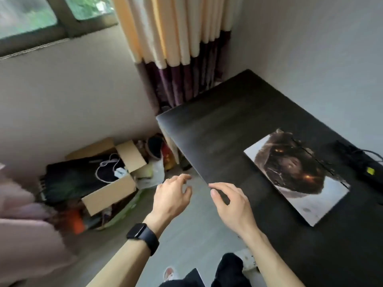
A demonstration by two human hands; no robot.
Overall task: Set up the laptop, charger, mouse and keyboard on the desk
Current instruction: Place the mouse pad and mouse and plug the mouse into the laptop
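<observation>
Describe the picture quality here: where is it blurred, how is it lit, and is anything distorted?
Head view: soft daylight, seemingly from the window at upper left; motion blur smears the pink fabric at the left edge and the cardboard box; the left hand, right hand and laptop look sharper; the wide lens tilts and bends the desk edges.

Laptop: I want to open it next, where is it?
Head view, right side: the laptop lies closed on the dark desk, beside the black power strip.
</observation>
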